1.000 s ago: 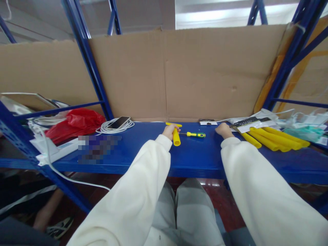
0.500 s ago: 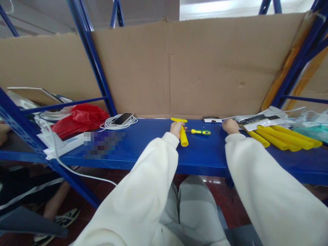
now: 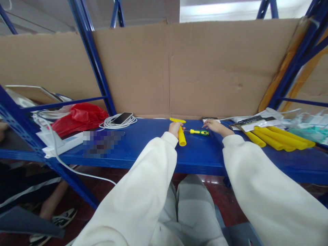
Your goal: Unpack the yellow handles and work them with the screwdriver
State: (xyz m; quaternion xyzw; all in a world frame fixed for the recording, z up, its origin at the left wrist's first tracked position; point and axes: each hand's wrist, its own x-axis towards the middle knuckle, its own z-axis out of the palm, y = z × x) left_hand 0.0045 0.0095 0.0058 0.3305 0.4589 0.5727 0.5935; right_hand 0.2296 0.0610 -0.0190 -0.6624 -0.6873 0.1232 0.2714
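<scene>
My left hand (image 3: pixel 174 128) is closed around a yellow T-shaped piece, with a yellow tube (image 3: pixel 182 138) pointing toward me and a yellow crossbar (image 3: pixel 177 120) at its far end. Just right of it a yellow-and-green screwdriver (image 3: pixel 199 132) lies on the blue shelf, its shaft toward the left hand. My right hand (image 3: pixel 213 126) hovers past the screwdriver handle, thumb and fingers pinched together. Whatever sits between those fingertips is too small to name. Behind them a small black-and-white packet (image 3: pixel 210 119) is partly hidden.
Several yellow tubes (image 3: pixel 279 138) and labelled packets (image 3: pixel 252 122) lie to the right. On the left are a phone (image 3: pixel 123 118) on a coiled white cable (image 3: pixel 109 123), a red bag (image 3: pixel 80 118) and a white power strip (image 3: pixel 69 141). A cardboard panel (image 3: pixel 205 68) closes the back.
My right hand has moved left from beside the packets to the screwdriver, and its fingertips now show. The left hand stays on the yellow T-shaped piece. The view has shifted slightly.
</scene>
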